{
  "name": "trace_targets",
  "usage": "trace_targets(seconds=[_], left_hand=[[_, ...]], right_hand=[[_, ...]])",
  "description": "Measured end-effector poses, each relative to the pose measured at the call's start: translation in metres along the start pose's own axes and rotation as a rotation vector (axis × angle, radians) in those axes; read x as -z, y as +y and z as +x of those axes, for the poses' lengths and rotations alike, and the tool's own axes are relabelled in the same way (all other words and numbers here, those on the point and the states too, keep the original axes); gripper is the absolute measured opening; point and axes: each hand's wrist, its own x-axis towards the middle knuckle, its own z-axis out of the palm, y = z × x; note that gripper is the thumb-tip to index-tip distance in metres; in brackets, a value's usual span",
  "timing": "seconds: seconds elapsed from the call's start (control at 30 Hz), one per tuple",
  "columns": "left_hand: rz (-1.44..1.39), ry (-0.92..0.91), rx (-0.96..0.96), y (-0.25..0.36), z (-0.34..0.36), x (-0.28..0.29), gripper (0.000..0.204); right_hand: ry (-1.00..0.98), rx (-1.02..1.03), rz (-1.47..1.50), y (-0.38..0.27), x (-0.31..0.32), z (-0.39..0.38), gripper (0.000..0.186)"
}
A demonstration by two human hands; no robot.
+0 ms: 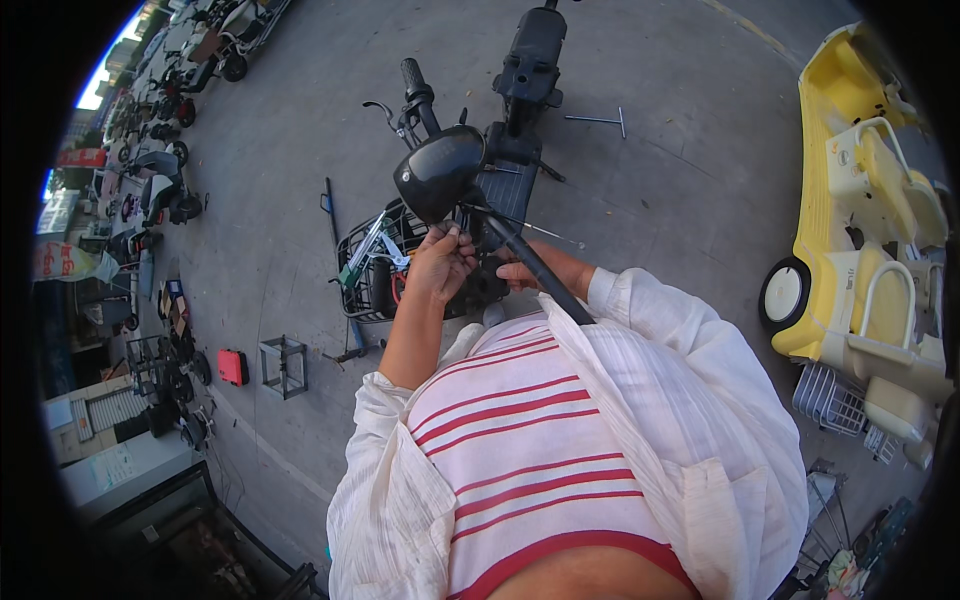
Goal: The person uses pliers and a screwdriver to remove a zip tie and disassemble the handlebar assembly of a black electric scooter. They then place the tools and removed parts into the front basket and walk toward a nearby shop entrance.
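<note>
Nearest the lens: red-and-white striped shirt [520, 440] under an open white overshirt [700, 420], filling the lower middle of the view. Both forearms run up from it toward a black electric scooter [510, 150] parked on the grey concrete floor [680, 190].

Left hand [438, 265]: raised, fingers curled tight, fingertips pinched on something small right under the black headlight housing [438, 172]. Can't tell what the small part is; hand covers it.

Right hand [540, 270]: low behind the black handlebar tube [535, 268] that crosses in front of it, fingers bent around a part near the steering column. Grip mostly hidden, so can't tell what it holds or how far it is closed.

Scooter: headlight housing sits tilted, just above the left hand. Left handlebar grip [413, 78] points up and away, brake lever beside it. Black seat [535, 50] further back. Wire front basket [372, 265] sits to the left of the hands, with tools [368, 252] lying in it.

Around it: T-handle wrench [600, 120] on the floor behind the scooter, well apart from the hands. Small metal frame stool [283, 365] and a red box [232, 366] on the floor at left. Yellow kiddie ride car [870, 220] on the right. Row of parked scooters [160, 150] along the far left
</note>
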Motion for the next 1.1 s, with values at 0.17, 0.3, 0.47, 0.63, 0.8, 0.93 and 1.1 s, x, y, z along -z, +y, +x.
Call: trace_targets(seconds=[0.17,0.3,0.47,0.63,0.8,0.93,1.1], left_hand=[[0.034,-0.045,-0.049,-0.004,0.002,0.004,0.005],[0.054,-0.072,-0.082,-0.006,0.003,0.007,0.006],[0.119,-0.034,-0.090,-0.006,0.003,0.007,0.006],[0.138,-0.032,-0.090,-0.004,0.003,0.007,0.008],[0.181,-0.040,-0.112,-0.004,0.004,0.006,0.009],[0.242,-0.053,-0.161,-0.007,0.005,0.004,0.009],[0.264,-0.043,-0.196,-0.008,0.006,0.005,0.008]], right_hand=[[0.019,-0.012,0.018,0.000,0.001,-0.001,0.036],[0.015,-0.001,-0.004,-0.001,0.001,0.000,0.048],[0.022,-0.018,0.005,0.000,0.000,0.001,0.050],[0.023,-0.014,0.010,0.003,-0.001,0.003,0.048],[0.009,0.038,-0.021,0.008,-0.002,0.006,0.043],[0.057,0.078,-0.190,0.011,-0.005,0.012,0.034],[0.267,0.395,-0.238,0.021,-0.020,0.025,0.033]])
